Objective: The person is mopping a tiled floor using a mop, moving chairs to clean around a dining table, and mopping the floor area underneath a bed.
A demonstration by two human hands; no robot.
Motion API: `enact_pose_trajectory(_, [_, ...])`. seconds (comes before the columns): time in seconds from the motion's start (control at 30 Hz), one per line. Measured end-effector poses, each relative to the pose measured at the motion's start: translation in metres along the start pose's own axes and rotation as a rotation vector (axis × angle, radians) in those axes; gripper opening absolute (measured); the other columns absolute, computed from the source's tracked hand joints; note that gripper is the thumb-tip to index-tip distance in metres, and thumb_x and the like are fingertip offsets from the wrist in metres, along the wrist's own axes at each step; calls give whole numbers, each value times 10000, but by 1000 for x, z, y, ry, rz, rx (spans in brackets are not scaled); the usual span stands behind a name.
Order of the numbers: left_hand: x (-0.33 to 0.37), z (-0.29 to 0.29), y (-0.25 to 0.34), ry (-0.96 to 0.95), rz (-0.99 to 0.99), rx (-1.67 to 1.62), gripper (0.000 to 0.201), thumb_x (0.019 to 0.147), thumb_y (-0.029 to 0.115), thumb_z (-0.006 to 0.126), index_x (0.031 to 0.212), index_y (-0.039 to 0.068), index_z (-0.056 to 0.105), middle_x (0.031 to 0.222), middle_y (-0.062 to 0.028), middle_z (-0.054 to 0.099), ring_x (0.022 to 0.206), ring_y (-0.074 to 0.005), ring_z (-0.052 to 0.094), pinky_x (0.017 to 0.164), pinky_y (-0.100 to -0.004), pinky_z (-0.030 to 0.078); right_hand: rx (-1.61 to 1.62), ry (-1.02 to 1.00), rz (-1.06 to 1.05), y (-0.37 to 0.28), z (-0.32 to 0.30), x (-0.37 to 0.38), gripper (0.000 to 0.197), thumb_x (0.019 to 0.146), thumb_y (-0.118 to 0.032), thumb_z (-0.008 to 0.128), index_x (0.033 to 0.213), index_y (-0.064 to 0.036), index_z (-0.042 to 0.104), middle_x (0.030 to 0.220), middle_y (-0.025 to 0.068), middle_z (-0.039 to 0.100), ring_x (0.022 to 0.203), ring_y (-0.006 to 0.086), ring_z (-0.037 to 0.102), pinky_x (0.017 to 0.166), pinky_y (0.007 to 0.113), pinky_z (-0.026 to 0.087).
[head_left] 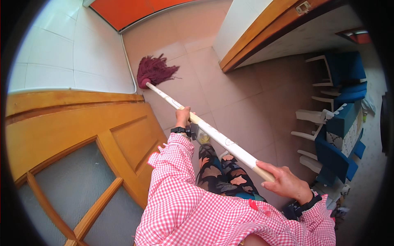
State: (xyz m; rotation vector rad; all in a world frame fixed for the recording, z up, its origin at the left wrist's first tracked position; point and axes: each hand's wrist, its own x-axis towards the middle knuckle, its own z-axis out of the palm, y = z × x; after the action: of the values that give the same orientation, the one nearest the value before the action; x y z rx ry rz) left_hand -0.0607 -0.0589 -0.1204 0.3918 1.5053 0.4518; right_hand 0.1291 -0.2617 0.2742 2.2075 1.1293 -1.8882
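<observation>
A string mop with a long pale handle [221, 140] runs slantwise across the view, from the lower right to the far left. Its dark red mop head [157, 70] lies on the tiled floor [205, 78], close to the foot of the white tiled wall. My left hand [183, 116] is wrapped round the middle of the handle. Near its upper end, my right hand [284, 180] grips the handle with the thumb laid along it. Both wrists wear black bands, and the sleeves are pink and white checked.
A wooden door [135, 139] with glass panes stands open at left. Across from it is a wood-trimmed door frame [242, 45]. Blue and white chairs [349, 69] and a covered table [342, 123] line the right. An orange panel [135, 10] closes off the far end.
</observation>
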Motion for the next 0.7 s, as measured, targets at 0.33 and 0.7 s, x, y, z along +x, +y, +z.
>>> enact_pose_trajectory(0.33, [-82,32,-31,-121,-28,-396,245,815,99,486,968,-52,369,713,-155,489,566,-257,551,514,-390,537,-428,77,-10,-4,-28,-57,561,740,-76,646,1259,-173,457,823,183,587,708,269,575,657,319,466])
enact_pose_trajectory(0.7, [-171,97,-156,-167,-180,-478,195,776,49,486,922,-24,380,737,-136,451,593,-254,544,498,-409,527,-588,293,11,100,-13,-161,489,689,-32,672,1144,-180,574,762,157,580,660,262,565,562,341,448])
